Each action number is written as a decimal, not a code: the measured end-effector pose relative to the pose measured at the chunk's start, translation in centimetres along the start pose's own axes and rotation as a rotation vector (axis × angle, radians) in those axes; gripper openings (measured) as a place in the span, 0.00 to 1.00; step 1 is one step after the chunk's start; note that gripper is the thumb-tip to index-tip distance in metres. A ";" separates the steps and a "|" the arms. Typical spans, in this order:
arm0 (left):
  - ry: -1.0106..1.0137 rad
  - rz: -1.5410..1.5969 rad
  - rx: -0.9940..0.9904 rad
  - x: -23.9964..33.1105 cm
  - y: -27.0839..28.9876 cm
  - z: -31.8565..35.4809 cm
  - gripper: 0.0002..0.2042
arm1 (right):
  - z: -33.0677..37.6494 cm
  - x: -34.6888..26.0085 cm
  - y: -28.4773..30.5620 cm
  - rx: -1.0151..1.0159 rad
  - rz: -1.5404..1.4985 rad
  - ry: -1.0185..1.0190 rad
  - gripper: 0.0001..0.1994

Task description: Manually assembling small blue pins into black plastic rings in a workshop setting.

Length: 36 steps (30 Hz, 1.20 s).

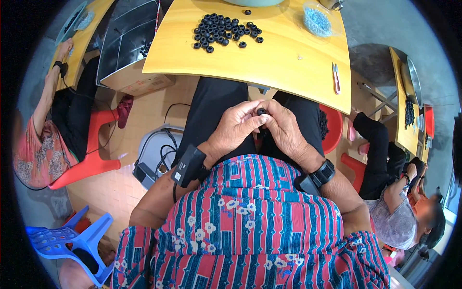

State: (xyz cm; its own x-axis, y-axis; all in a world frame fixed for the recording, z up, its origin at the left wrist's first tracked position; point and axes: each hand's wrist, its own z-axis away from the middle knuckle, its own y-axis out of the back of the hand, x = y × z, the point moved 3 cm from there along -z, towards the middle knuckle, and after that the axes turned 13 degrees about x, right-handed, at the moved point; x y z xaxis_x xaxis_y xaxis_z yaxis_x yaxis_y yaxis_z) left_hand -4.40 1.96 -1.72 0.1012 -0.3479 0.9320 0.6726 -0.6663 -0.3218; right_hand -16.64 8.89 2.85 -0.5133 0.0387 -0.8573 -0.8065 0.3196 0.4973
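Note:
My left hand (233, 128) and my right hand (286, 129) meet above my lap, just off the table's front edge. Between their fingertips is a small black round piece (261, 111), pinched from both sides. Both hands are closed, and the fingers hide most of the piece. Whether anything smaller is held with it, I cannot tell. On the yellow table (288, 67) lies a loose cluster of similar black round pieces with holes (216, 32). Red-handled thread snips (336, 79) rest near the table's right edge.
A clear bowl of light-blue bits (317, 23) stands at the far right of the table. Below it, a red basin (336, 131) holds black pieces. Left are a black-lined box (126, 33), a grey stool with cables (150, 144) and a blue chair (72, 237). People sit at both sides.

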 end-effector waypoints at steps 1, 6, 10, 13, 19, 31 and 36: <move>-0.030 -0.003 0.004 -0.1 0.0 0.0 0.21 | 0.0 0.1 0.0 -0.001 0.000 0.001 0.09; -0.040 0.005 0.003 0.2 -0.3 0.0 0.21 | -0.1 0.0 -0.1 0.022 0.031 0.081 0.10; -0.005 0.035 0.020 0.2 -0.1 0.3 0.20 | -0.1 0.2 -0.4 0.024 0.025 0.067 0.10; -0.067 0.018 0.039 0.3 0.1 0.1 0.19 | -0.3 0.3 -0.6 0.013 0.015 0.074 0.10; -0.052 0.042 0.056 0.0 0.1 0.0 0.18 | -0.5 0.4 -0.6 0.021 0.043 0.060 0.10; -0.040 -0.028 0.086 -0.4 0.3 0.1 0.19 | -0.3 0.1 -1.5 0.048 -0.058 0.017 0.08; 0.006 0.034 0.054 0.1 -0.2 -0.5 0.18 | -0.9 0.8 -0.5 -0.006 -0.187 -0.240 0.08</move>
State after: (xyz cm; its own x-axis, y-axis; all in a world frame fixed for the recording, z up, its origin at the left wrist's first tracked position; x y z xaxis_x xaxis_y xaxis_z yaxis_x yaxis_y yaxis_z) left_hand -4.94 1.74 -1.66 0.1207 -0.3736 0.9197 0.7074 -0.6176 -0.3437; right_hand -16.91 7.93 2.00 -0.2722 0.2026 -0.9407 -0.8825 0.3371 0.3279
